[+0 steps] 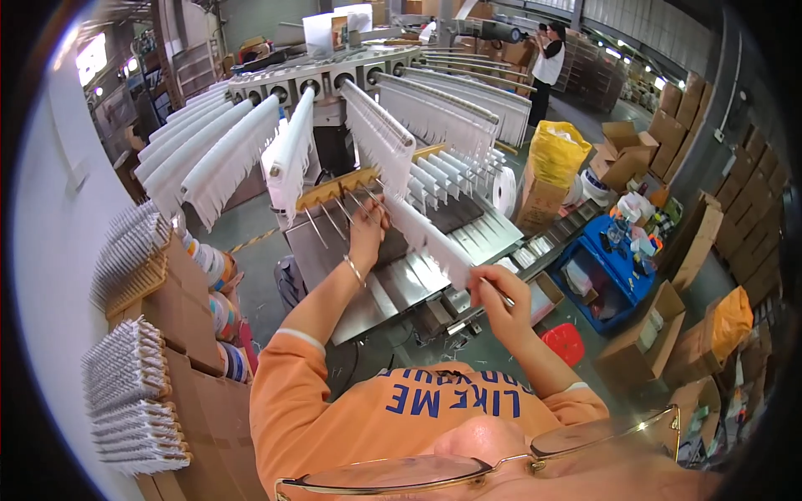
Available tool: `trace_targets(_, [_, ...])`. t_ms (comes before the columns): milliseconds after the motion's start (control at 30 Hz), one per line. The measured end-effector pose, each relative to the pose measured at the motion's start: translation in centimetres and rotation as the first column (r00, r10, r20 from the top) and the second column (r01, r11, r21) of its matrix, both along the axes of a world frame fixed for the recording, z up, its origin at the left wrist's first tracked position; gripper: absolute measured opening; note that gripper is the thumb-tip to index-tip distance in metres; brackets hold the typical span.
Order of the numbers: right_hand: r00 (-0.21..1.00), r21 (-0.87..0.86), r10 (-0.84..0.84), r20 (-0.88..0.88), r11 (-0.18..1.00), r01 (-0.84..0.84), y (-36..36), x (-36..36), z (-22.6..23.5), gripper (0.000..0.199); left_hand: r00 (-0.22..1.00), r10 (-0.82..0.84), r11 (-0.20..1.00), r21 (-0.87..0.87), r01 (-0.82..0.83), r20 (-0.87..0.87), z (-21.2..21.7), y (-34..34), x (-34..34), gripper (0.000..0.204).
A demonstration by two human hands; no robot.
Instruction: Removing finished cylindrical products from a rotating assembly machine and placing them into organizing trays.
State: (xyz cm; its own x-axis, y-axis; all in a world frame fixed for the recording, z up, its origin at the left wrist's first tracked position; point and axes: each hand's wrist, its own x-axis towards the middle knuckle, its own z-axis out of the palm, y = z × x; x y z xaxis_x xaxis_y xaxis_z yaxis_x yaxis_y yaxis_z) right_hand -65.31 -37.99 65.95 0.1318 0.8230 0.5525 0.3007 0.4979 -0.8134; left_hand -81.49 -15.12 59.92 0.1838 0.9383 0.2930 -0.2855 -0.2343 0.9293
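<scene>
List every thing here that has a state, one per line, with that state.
Left hand: raised, fingers at the thin metal rods of the wooden rack.
Right hand: closed on the near end of a white fringed strip on a rod, held slanting.
Hanging white fringed strips: draped over the machine's arms.
Yellow bag: full, in an open carton.
Blue bin: open.
Cartons on the left: stacked, bundles on top.
</scene>
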Motion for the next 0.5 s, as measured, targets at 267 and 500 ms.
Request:
trace_targets(267, [0.743, 0.121, -0.125, -0.658, 0.956, 0.268, -4.0, 5.1, -4.1, 0.009, 0.951, -0.293, 0.956, -0.047, 0.29, -0.094, 2.9, -6.9, -1.2, 0.026])
trace_targets(500, [0.679, 0.08, -0.106, -0.726, 0.968, 0.236, -4.6, 10.5, -5.8, 0.011, 0.641, 0.228, 0.694, 0.583, 0.421, -0.733, 4.4, -8.5, -0.4, 0.037])
